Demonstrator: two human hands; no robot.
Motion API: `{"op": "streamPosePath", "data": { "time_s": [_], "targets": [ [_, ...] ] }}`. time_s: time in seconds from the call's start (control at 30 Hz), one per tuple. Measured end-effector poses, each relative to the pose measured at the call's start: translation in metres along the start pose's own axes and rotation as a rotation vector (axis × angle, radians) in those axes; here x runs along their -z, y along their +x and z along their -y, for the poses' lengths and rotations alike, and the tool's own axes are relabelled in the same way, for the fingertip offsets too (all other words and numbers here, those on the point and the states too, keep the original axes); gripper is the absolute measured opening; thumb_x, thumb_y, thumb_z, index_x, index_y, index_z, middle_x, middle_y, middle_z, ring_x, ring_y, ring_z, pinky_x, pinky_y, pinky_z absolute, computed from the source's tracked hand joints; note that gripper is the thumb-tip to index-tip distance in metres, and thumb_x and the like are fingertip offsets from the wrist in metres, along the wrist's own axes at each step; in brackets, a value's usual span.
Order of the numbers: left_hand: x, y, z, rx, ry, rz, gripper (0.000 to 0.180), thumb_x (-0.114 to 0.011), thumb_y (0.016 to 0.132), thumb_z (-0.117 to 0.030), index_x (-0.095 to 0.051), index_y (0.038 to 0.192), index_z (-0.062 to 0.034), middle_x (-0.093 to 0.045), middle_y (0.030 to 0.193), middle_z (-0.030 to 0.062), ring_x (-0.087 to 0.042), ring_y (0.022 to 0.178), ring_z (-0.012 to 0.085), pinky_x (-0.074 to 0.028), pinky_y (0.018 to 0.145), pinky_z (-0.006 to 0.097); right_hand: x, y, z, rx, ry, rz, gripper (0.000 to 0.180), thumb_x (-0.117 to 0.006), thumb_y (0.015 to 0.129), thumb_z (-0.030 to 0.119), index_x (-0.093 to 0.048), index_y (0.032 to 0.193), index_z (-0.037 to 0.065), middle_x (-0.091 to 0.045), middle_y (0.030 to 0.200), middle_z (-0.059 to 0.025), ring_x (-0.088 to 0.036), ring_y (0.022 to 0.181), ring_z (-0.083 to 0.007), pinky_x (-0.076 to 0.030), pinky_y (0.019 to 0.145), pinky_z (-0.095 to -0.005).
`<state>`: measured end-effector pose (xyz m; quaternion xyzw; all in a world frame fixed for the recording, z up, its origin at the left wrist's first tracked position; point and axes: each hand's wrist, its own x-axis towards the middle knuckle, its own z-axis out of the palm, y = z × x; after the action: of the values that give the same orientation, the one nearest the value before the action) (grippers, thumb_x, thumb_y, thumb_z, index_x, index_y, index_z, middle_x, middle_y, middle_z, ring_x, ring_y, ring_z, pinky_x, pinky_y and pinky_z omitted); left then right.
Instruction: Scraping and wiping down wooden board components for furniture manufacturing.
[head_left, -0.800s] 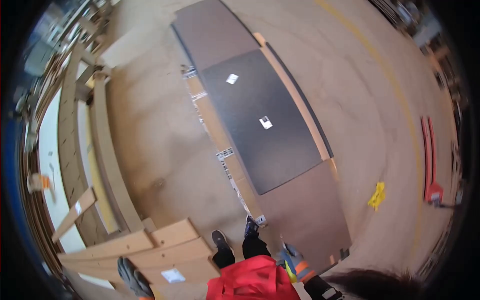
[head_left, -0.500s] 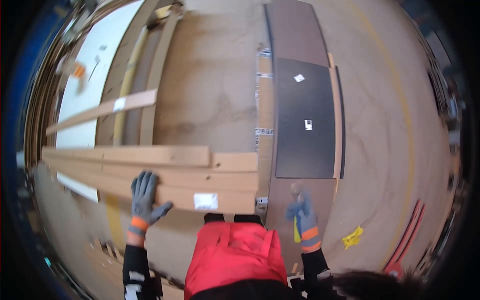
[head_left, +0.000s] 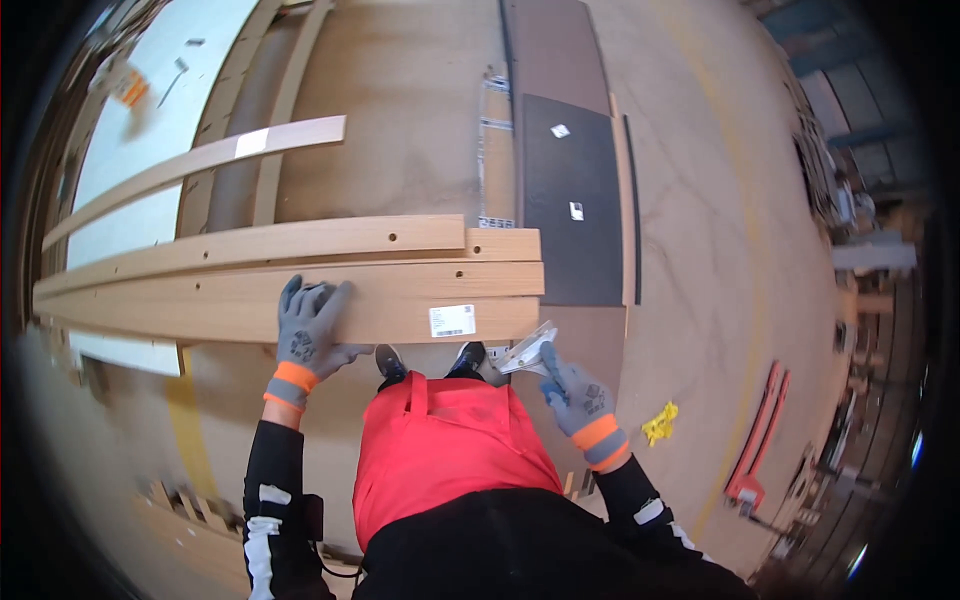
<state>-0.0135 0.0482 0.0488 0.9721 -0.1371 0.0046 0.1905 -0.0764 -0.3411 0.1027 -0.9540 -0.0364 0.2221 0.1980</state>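
Several long light-brown wooden boards point(head_left: 400, 281) lie side by side in front of me, with small dark holes along them. The nearest board carries a white label point(head_left: 453, 321). My left hand point(head_left: 312, 325), in a grey glove with an orange cuff, has its fingers bent over the top of this board and its thumb at the near edge. Beside the boards' right end, my gloved right hand point(head_left: 580, 393) is closed around a scraper-like tool point(head_left: 527, 350) with a flat silver-white blade. The blade points toward the board's end corner; contact cannot be made out.
Another narrow board point(head_left: 200, 168) lies farther off, across a white panel point(head_left: 135, 130). Dark panels point(head_left: 570, 230) form a long stack to the right. Yellow crumpled material point(head_left: 660, 424) and a red pallet jack point(head_left: 756, 440) are on the floor at right.
My right hand has moved left and forward, bringing the blade beside the boards' end. The left hand's fingers have gone from stretched flat to bent on the board. The view has shifted.
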Motion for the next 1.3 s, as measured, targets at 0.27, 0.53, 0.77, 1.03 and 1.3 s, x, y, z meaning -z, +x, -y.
{"op": "streamPosePath", "data": {
  "time_s": [0.27, 0.53, 0.77, 1.03, 1.3],
  "targets": [
    [0.017, -0.012, 0.052, -0.066, 0.115, -0.043, 0.087, -0.076, 0.061, -0.059, -0.054, 0.129, -0.01, -0.048, 0.132, 0.0144, -0.041, 0.125, 0.0349, -0.024, 0.111, 0.05, -0.022, -0.011, 0.031, -0.114, 0.003, -0.147, 0.055, -0.053, 0.091, 0.026, -0.037, 0.143, 0.024, -0.06, 0.099, -0.0116, -0.062, 0.087, -0.0331, -0.05, 0.072, -0.0444],
    [0.007, -0.011, 0.063, -0.035, 0.05, -0.133, 0.034, -0.051, 0.093, -0.026, -0.061, 0.122, -0.0119, -0.057, 0.124, 0.0113, -0.046, 0.122, 0.0286, -0.027, 0.11, 0.044, -0.03, 0.019, 0.084, -0.189, -0.109, 0.03, 0.05, -0.048, 0.093, 0.023, -0.037, 0.142, 0.023, -0.063, 0.102, -0.0124, -0.064, 0.088, -0.0332, -0.051, 0.07, -0.046],
    [0.003, -0.01, 0.065, -0.004, 0.005, -0.197, 0.029, -0.052, 0.093, -0.025, -0.066, 0.115, -0.0124, -0.061, 0.115, 0.0085, -0.051, 0.117, 0.0257, -0.028, 0.11, 0.044, -0.013, 0.054, 0.085, -0.066, -0.217, 0.054, 0.049, -0.048, 0.092, 0.02, -0.041, 0.14, 0.017, -0.067, 0.091, -0.0145, -0.066, 0.079, -0.0338, -0.052, 0.067, -0.0454],
    [0.003, -0.008, 0.055, 0.099, 0.012, -0.279, 0.023, -0.058, 0.089, -0.023, -0.071, 0.107, -0.0157, -0.064, 0.107, 0.0044, -0.054, 0.112, 0.0225, -0.025, 0.111, 0.045, 0.019, 0.081, 0.071, 0.118, -0.368, 0.229, 0.047, -0.049, 0.091, 0.026, -0.045, 0.137, 0.015, -0.064, 0.089, -0.0149, -0.065, 0.077, -0.0329, -0.051, 0.066, -0.0427],
    [-0.007, -0.001, 0.036, 0.312, 0.119, -0.386, 0.017, -0.062, 0.087, -0.024, -0.073, 0.098, -0.0196, -0.063, 0.098, -0.0002, -0.056, 0.104, 0.0179, -0.019, 0.114, 0.046, 0.049, 0.108, 0.056, 0.322, -0.506, 0.455, 0.05, -0.044, 0.096, 0.028, -0.038, 0.144, 0.015, -0.061, 0.09, -0.0149, -0.064, 0.074, -0.0302, -0.05, 0.063, -0.0407]
  ]
}}
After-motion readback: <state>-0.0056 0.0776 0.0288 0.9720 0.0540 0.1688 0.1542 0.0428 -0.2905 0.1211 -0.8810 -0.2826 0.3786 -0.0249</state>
